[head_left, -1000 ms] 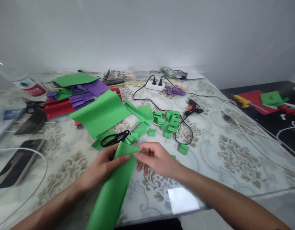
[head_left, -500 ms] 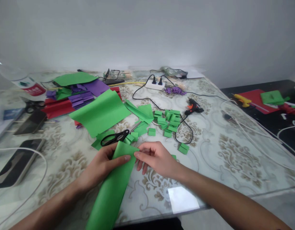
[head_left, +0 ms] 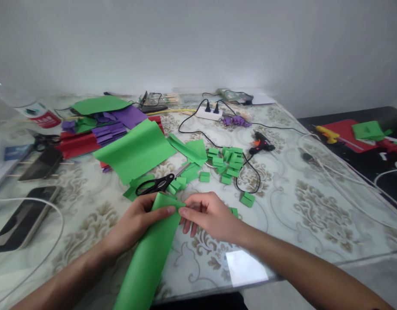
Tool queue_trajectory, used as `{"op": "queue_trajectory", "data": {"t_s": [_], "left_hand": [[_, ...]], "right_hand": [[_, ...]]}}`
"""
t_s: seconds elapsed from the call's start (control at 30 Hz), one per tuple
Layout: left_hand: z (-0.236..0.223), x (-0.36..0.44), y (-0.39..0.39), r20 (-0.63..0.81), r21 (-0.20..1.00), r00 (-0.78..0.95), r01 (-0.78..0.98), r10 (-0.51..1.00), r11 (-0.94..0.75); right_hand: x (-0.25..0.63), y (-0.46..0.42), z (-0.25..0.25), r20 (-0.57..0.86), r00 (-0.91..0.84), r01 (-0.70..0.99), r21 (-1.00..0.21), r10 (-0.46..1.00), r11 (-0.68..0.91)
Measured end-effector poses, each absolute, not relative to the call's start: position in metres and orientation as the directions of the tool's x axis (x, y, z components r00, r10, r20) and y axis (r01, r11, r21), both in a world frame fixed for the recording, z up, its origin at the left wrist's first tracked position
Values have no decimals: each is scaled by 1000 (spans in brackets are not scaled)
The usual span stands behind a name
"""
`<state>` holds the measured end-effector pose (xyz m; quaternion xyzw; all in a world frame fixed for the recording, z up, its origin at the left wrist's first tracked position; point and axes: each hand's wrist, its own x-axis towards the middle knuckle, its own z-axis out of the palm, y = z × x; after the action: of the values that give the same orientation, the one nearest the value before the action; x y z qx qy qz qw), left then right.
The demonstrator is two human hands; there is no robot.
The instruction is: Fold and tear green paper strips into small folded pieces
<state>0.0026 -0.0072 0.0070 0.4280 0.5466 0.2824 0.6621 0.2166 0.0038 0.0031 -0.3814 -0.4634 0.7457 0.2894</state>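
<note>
Above the worktop's front edge, fingers of the left hand and right hand clamp the folded top of a smooth, lengthwise-curved green sheet. Farther in lie black-handled scissors and small creased green rectangles; near the back edge, a white power strip.

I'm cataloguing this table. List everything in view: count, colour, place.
held sheet: one, green, between hands
loose sheets: several, green, centre, left
folded pieces: many, green, centre
scissors: two, black-handled, centre, left
strips: several, purple, back left
material: several pieces, red, left
phones: two, dark, left
bottle: one, clear, far left
power strip: one, white, back
glue gun: one, mostly black, right
cables: several, black or white, scattered
tool: one, yellow, far right
packets: several, clear, back
table: one, pale, beneath
left hand: one, bare, holding sheet
right hand: one, bare, sheet's edge
</note>
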Motion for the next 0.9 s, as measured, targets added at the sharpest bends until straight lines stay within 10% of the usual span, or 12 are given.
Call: {"op": "queue_trajectory", "data": {"t_s": [0.9], "left_hand": [[11, 4, -7, -582, 777, 270, -92, 767, 622]], "right_hand": [[219, 3, -4, -177, -442, -225, -927, 880, -299]]}}
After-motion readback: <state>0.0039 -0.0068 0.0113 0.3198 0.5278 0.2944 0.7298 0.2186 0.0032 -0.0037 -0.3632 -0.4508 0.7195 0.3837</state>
